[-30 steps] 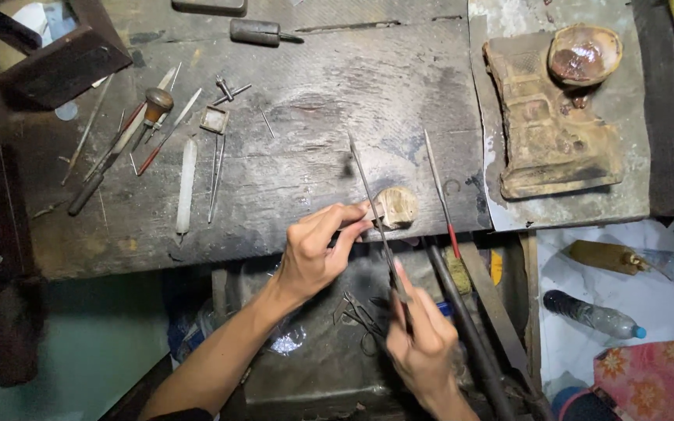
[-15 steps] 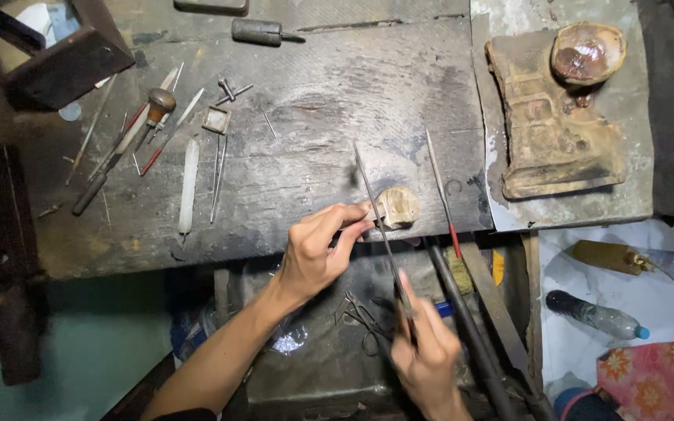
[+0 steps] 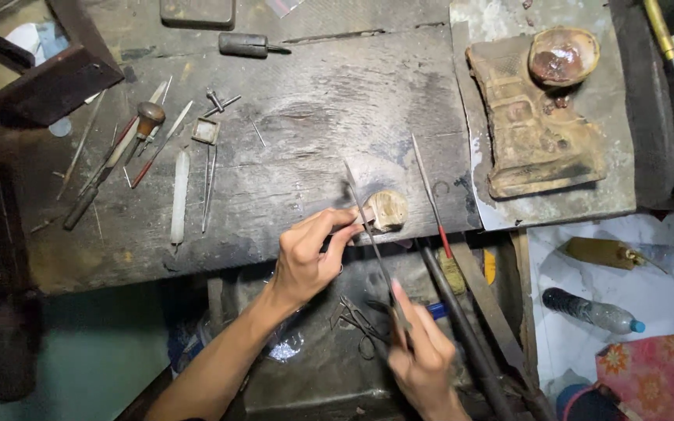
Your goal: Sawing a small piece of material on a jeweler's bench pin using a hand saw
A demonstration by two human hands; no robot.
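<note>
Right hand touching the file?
Touching. The head view shows the right hand with its fingers wrapped around the lower end of the thin file, which runs up to the wooden peg at the bench edge.

Bare hands [image 3: 306, 257] and forearms, no sleeves.

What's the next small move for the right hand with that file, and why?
Probably another short stroke of the thin file across the small piece pinched at the left hand's fingertips. The left hand braces that piece against the wooden bench peg, the file lies across it, and the right hand grips the handle end.
</note>
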